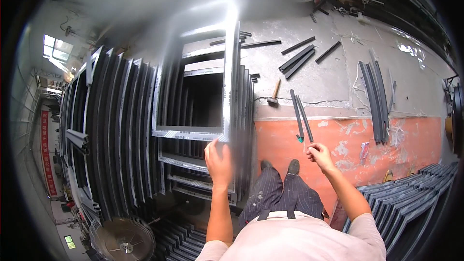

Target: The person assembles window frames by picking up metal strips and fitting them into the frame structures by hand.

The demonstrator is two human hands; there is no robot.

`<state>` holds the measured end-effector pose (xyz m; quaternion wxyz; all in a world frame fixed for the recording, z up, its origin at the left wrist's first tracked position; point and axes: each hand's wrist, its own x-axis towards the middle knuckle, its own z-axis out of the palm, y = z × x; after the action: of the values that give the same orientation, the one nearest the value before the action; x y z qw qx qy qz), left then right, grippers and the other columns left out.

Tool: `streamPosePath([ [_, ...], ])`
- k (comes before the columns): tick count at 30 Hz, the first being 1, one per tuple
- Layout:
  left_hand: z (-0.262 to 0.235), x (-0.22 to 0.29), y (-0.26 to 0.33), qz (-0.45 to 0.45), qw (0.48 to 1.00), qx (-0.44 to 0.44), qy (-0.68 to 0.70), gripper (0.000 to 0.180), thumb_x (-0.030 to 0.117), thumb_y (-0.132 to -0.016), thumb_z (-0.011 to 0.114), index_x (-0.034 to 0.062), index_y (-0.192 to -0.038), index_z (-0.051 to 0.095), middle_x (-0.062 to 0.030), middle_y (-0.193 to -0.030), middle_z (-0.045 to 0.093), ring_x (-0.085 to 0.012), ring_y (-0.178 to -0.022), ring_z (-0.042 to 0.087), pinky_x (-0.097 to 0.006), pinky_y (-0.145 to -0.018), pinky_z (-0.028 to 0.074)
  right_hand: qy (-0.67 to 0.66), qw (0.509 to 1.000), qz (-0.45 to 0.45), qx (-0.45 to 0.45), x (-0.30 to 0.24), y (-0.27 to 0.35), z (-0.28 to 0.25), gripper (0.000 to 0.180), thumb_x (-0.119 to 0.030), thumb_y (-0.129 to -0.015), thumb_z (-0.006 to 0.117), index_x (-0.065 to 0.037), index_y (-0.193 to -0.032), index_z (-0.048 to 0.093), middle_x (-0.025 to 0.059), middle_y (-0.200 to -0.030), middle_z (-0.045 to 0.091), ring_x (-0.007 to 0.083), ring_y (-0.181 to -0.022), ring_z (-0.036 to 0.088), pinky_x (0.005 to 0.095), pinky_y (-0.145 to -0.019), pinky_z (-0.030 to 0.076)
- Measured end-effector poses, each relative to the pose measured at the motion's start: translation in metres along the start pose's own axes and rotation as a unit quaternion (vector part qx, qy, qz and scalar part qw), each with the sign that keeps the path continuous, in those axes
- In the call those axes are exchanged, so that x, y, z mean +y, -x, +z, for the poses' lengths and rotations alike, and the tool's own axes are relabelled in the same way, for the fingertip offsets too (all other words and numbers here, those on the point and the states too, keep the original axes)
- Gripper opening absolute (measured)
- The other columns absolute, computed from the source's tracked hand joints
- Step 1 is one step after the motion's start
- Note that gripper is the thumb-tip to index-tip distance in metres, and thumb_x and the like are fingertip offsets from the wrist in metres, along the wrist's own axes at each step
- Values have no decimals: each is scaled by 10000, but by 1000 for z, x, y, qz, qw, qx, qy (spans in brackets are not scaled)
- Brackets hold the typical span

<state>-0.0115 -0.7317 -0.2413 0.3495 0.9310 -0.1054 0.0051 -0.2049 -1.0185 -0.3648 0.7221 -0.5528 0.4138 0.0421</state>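
We have the grey rectangular frame at half past ten. At half past six our left hand, fingers loosely parted, is at its lower right corner; we cannot tell whether they touch. At four our right hand bunches its fingertips, grip unclear. The hammer lies at two, the round fan at seven.
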Motion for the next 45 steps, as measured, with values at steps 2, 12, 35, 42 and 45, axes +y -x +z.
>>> streamPosePath([
  [2,20,-16,-16,-24,999,6,-29,395,250,-944,579,-29,-1221,535,-191,-1197,543,-314,-1126,527,-391,-979,410,-16,999,27,-26,8,-28,6,154,-159,-910,583,-29,-989,610,39,-821,639,114,-693,609,248,-612,498],
  [12,155,-82,-215,-83,990,-29,-109,590,389,-905,611,-1,-1320,458,-245,-1308,466,-394,-1189,485,-446,-1005,399,97,987,95,-87,36,-185,52,151,-150,-916,593,-9,-966,616,56,-760,630,118,-626,598,263,-558,505],
  [35,240,-112,-305,-166,957,-78,-224,778,231,-661,756,-91,-1277,406,-235,-1155,512,-390,-1065,511,-440,-958,395,627,770,0,-114,105,-783,119,173,-148,-794,562,-62,-811,711,153,-900,693,327,-885,668,472,-784,532],
  [42,245,-90,-319,-182,912,-99,-355,724,519,-821,633,-88,-1185,478,-274,-1084,519,-429,-980,510,-509,-866,402,625,744,-191,-142,144,-905,230,211,-192,-835,562,-113,-896,747,81,-1262,581,260,-1265,453,414,-997,403],
  [45,241,-92,-320,-199,915,-103,-334,723,457,-822,638,-88,-1237,405,-268,-1152,479,-410,-1044,476,-496,-914,372,668,701,-177,-173,167,-929,261,259,-225,-864,549,-109,-985,747,71,-1448,434,274,-1378,322,472,-1046,348],
])
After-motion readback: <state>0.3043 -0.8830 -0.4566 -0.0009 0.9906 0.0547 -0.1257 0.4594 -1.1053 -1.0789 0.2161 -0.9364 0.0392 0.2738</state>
